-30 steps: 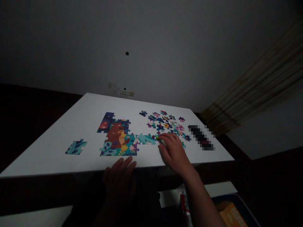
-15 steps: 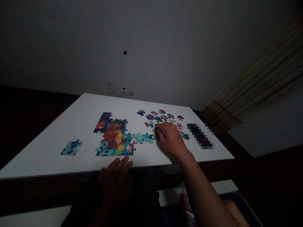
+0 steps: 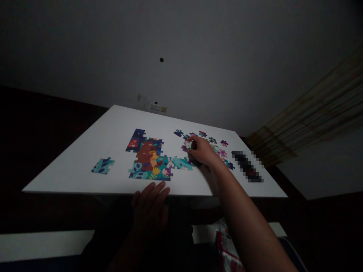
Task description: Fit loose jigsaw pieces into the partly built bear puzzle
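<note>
The right hand [image 3: 200,150] reaches out over the middle of the white surface [image 3: 85,166] and comes down on the loose jigsaw pieces [image 3: 211,145] near the far right corner. Its grip is bunched, with the fingers curled down and pressed close together around a pale piece [image 3: 187,144] at the fingertips. In this dim light I cannot tell whether that piece is firmly pinched or only touched. The left hand [image 3: 149,209] sits in shadow at the near edge of the surface, its grip spread, with the fingertips just reaching over the edge.

Left of the right hand lies the assembled jigsaw section [image 3: 146,160], flat on the surface and roughly central. It shows a brown bear, a white rabbit and leafy plants on dark blue and teal. A teal strip of it [image 3: 181,163] runs right, ending just beside the right hand. A separate joined teal cluster [image 3: 103,166] lies well apart, towards the left edge.

Near the right edge, beyond the loose pieces, sits a dark pixelated object [image 3: 247,166], too blurred to name. A wall switch plate [image 3: 159,108] shows just beyond the far edge, and a sheer curtain [image 3: 312,109] hangs at the right. Below the near edge, a plastic bag with red markings [image 3: 225,249] lies under the right forearm.
</note>
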A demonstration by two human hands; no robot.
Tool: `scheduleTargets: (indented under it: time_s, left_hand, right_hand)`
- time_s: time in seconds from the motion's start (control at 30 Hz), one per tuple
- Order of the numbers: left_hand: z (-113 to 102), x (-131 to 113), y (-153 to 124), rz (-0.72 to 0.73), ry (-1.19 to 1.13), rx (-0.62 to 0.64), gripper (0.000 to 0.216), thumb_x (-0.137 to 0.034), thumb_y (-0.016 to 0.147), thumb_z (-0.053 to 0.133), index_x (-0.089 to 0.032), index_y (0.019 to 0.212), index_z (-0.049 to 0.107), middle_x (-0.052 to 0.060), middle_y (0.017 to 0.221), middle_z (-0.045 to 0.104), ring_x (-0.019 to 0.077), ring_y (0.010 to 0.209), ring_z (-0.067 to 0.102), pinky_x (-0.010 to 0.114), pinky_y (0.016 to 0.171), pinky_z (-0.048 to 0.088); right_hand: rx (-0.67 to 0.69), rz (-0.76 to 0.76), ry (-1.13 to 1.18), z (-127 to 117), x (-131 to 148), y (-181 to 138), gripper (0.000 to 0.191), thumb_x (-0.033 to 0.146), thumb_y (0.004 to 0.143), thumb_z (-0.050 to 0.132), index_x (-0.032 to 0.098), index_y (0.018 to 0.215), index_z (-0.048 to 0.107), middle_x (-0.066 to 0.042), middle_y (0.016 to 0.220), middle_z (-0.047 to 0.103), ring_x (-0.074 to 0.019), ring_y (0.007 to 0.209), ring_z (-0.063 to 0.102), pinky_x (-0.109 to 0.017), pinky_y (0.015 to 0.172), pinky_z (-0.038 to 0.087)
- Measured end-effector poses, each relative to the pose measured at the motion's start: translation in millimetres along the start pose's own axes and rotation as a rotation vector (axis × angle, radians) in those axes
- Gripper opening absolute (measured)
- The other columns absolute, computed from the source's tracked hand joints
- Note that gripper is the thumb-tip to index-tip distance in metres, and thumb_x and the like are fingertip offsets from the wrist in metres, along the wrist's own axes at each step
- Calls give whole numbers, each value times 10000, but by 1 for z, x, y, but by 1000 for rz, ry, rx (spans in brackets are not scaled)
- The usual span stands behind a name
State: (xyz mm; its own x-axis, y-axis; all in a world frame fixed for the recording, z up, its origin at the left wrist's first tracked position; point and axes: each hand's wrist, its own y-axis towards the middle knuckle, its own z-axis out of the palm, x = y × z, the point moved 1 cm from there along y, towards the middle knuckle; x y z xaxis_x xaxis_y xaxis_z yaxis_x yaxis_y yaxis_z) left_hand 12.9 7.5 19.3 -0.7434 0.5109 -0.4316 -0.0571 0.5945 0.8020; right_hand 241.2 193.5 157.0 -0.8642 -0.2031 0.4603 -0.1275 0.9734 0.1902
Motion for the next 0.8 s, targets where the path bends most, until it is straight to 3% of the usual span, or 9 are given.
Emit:
scheduleTargets:
  time_s: [0.07,0.13,0.23,0.3,0.47,0.6,0.8]
  left_hand:
    - [-1,0,0,5,-3,7,441,-164,896,642,-319,1300,728,33,1283,810,236,1313,660,472,1340,140]
    - [-2,0,-1,9,-10,21,469,-156,890,641,-319,1322,720,30,1298,807,235,1326,658,464,1341,141]
    - [-3,-1,0,10,-13,33,493,-138,879,639,-313,1332,721,31,1309,805,240,1322,667,460,1344,130]
    - [-4,-2,0,10,-19,43,507,-132,872,633,-311,1338,721,31,1318,802,246,1319,670,465,1346,124]
    - [-6,-2,3,6,-22,56,494,-126,867,633,-302,1320,727,26,1324,801,245,1316,667,455,1334,151]
    - [-9,-4,6,9,-37,62,456,-123,895,618,-288,1306,727,27,1321,804,241,1307,668,447,1332,147]
    - [-8,-5,6,4,-41,54,430,-135,926,605,-290,1308,724,22,1323,803,239,1303,664,452,1325,162]
  right_hand:
    - [-99,23,145,-6,5,-14,340,195,821,710,208,1155,773,-29,854,710,-186,727,627,-345,715,503]
    - [-153,37,345,-9,12,-35,356,300,835,736,211,1178,780,-58,956,736,-192,771,663,-347,720,536]
    - [-115,84,568,0,22,-74,493,384,753,825,200,1208,770,-84,1025,764,-219,830,717,-362,742,593]
    - [-95,117,599,10,27,-97,437,400,772,818,202,1160,780,-80,982,780,-225,822,726,-368,749,605]
    - [-121,159,422,25,38,-128,337,411,861,765,213,1131,799,-72,950,805,-232,777,718,-377,747,583]
    - [-185,173,263,24,41,-135,378,448,903,718,211,1189,786,-57,922,775,-231,755,688,-364,712,541]
    - [-206,165,107,27,45,-142,304,488,944,665,224,1070,749,-34,822,723,-239,746,668,-359,722,484]
